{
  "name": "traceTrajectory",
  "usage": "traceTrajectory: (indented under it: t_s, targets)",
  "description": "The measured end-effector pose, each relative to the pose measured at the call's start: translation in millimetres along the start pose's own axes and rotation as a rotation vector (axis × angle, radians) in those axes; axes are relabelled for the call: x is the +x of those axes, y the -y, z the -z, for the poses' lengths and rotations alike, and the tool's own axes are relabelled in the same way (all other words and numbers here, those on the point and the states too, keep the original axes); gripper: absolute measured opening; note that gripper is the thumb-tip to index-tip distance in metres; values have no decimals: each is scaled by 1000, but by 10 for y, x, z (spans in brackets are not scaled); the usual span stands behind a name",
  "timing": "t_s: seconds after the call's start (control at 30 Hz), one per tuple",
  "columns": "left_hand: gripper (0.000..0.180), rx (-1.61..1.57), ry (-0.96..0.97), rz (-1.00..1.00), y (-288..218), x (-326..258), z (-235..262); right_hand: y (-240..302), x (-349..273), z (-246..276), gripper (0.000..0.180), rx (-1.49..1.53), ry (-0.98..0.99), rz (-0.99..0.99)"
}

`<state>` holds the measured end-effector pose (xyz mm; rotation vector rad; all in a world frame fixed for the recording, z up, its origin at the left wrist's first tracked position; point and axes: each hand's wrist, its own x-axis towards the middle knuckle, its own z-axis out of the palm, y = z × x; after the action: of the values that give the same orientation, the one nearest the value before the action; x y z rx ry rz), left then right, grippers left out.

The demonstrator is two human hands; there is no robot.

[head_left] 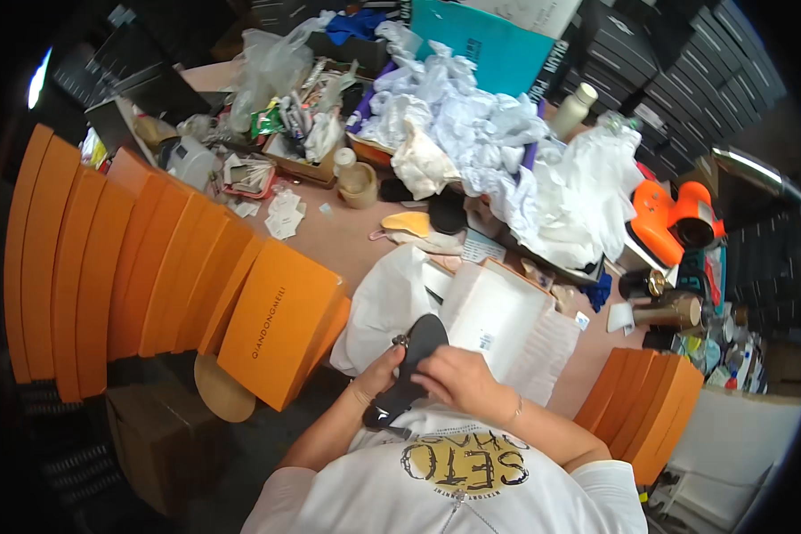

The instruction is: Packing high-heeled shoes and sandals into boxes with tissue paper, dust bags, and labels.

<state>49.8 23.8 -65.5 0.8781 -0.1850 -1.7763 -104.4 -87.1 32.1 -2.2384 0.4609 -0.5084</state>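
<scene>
Close to my body I hold a black shoe (429, 340), which looks like a flat sandal, tilted with its dark sole-shaped face showing. A small shiny ornament sits at its left edge. My left hand (379, 374) is closed round the left side of the shoe. Against its right side rest the bent fingers of my right hand (461, 377), closed on the edge. Just beyond my hands lies an open shoe box (500, 307), white inside with an orange rim. White tissue paper (384, 301) spreads to the left of it.
Orange shoe boxes (280, 325) stand in a long row at left, with more orange boxes (636, 400) at right. A heap of crumpled white paper (472, 116) fills a bin at the back. An orange hair-dryer-like tool (672, 218) sits at right, near a pale bottle (574, 109).
</scene>
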Motion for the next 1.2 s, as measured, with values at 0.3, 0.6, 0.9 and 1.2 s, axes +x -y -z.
traceTrajectory:
  t_s: [0.3, 0.6, 0.9, 1.2]
  targets:
    - [90, 86, 139, -14, 186, -89, -391, 230, -664, -159, 14, -18, -309, -112]
    - [81, -17, 152, 73, 261, -246, -41, 273, -648, -231, 15, -54, -293, -121]
    - [52, -195, -137, -70, -45, 118, -364, 194, -300, -247, 22, -188, -333, -128]
    - [72, -205, -34, -12, -202, 90, -432, 98, -598, -342, 28, 323, 96, -39]
